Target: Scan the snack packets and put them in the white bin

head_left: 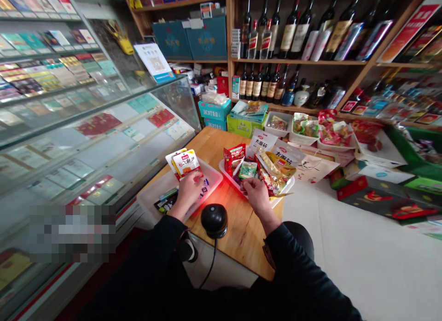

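Note:
My left hand (189, 191) is over the left white plastic tray (147, 199), its fingers closed at the lower edge of a white and red snack packet (186, 163). Dark and purple packets lie lower in that tray. My right hand (258, 196) is at the near side of the right tray (288, 186), with thumb and fingers curled together. Just beyond its fingertips sits a green packet (247, 169); whatever the fingers hold is hidden. Red, gold and grey snack packets fill this tray. Between my hands stands a black scanner (214, 219), casting red light.
The wooden table (238, 233) carries both trays, and the scanner's cable hangs off its near edge. A glass display case (138, 141) runs along the left. Bottle shelves (293, 62) stand behind. Snack bins (305, 127) and cartons sit at the right.

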Available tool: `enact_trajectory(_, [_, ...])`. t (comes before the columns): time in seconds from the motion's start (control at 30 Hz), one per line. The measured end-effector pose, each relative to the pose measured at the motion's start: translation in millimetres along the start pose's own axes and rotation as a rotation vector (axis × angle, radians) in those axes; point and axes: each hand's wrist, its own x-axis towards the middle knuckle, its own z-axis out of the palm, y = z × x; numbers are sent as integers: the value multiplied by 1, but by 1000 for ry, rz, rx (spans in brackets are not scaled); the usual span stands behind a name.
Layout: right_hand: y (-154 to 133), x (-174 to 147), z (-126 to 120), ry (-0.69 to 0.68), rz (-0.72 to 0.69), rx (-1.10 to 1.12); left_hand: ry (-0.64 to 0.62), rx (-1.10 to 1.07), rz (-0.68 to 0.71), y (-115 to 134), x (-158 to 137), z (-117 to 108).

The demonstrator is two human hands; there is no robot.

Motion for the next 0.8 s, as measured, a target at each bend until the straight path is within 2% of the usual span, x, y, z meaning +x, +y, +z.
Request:
enact_trajectory(0.1, [1,-5,7,-21,29,6,146,193,-39,-38,9,-15])
enact_trajectory(0.17, [2,-8,12,-36,44,10,194,323,-39,-58,13,-24])
enact_trajectory(0.27, [1,-13,19,-59,24,-10,107,380,-80,-79,13,-30])
enact_trajectory(0.37, [-5,-20,25,-84,18,-11,-1,351,-83,-87,7,-29])
enact_trajectory(0.47, [-15,-28,28,-108,23,-26,-7,322,-65,-83,0,-27])
enact_trajectory(0.57, [-22,-34,29,-128,-1,-58,78,242,-30,-70,-4,-34])
enact_trajectory(0.67, [-30,-39,31,-128,-45,-84,164,120,10,-48,-8,-49])
enact_trajectory(0.8, [-48,-48,38,-107,-148,-143,139,-68,69,-12,-20,-72])
